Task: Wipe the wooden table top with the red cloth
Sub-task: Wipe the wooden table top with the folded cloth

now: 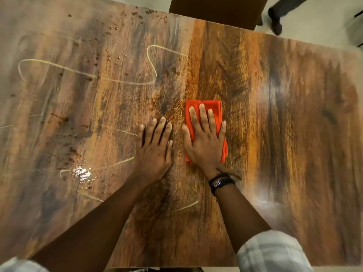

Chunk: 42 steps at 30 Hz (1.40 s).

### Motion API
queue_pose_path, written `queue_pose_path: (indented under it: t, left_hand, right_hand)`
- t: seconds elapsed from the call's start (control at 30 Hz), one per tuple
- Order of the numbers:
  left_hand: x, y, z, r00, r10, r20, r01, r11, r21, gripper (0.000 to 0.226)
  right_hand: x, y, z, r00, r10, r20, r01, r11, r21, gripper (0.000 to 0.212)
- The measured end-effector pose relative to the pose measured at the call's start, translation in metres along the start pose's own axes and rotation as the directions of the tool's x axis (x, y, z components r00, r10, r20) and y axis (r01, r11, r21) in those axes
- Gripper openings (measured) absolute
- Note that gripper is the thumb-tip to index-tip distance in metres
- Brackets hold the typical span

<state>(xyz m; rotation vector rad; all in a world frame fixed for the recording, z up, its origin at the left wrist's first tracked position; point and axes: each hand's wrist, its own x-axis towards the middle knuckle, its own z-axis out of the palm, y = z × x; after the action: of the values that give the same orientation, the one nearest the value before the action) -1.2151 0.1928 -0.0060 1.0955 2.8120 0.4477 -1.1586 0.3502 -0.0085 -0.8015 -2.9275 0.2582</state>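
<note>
The wooden table top [275,118] fills the view. A folded red cloth [214,110] lies flat near its middle. My right hand [206,142] presses down on the cloth with fingers spread, covering its lower part. My left hand [155,150] rests flat on the bare wood just left of the cloth, holding nothing. The left half of the table carries pale yellowish streaks [59,65], dark crumbs and brown spots [117,26], and a white smear [83,173]. The right half looks free of marks.
A dark chair back [216,8] stands beyond the table's far edge. Another person's legs and shoes [275,20] are on the pale floor at the top right. The table's near edge runs along the bottom of the view.
</note>
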Motion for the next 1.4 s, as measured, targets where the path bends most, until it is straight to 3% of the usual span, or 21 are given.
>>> queue_pose_path:
  t: [0.1,0.23,0.4,0.57,0.83,0.93,1.23,1.4]
  left_hand:
    - [0.001,0.0,0.0,1.0,0.012,-0.017,-0.012,1.0,0.013,0.054]
    - [0.003,0.0,0.001,1.0,0.007,-0.029,-0.007,1.0,0.007,0.054]
    - [0.001,-0.001,0.003,1.0,0.008,-0.014,-0.008,1.0,0.011,0.054]
    - [0.0,-0.002,0.001,1.0,0.016,-0.013,-0.016,1.0,0.015,0.055]
    - [-0.002,-0.002,0.002,0.999,0.008,0.031,-0.009,1.0,0.021,0.055]
    - [-0.002,-0.001,0.003,1.0,0.012,0.016,-0.012,1.0,0.024,0.055]
    - [0.0,-0.004,0.003,0.999,0.035,-0.006,-0.035,0.999,0.009,0.053]
    - [-0.004,-0.007,0.001,1.0,0.02,0.005,-0.02,1.0,0.008,0.053]
  right_hand:
    - [0.046,0.001,0.003,1.0,0.01,-0.02,-0.01,1.0,0.028,0.061]
    - [0.102,-0.004,0.002,0.996,0.05,0.071,-0.054,0.997,0.051,0.062]
    - [0.095,-0.003,0.004,0.994,0.058,0.098,-0.065,0.995,0.072,0.059]
    - [0.004,-0.009,-0.002,1.0,0.018,0.02,-0.019,0.996,0.087,0.057]
    - [-0.2,-0.008,-0.023,0.982,-0.001,0.189,-0.008,0.999,0.047,0.057]
    - [-0.182,-0.01,-0.022,0.989,0.001,0.147,-0.007,0.999,0.037,0.055]
    - [-0.013,-0.034,0.001,0.996,0.079,0.051,-0.083,0.994,0.067,0.056]
    - [-0.048,-0.033,0.0,0.998,0.035,0.06,-0.04,0.995,0.093,0.055]
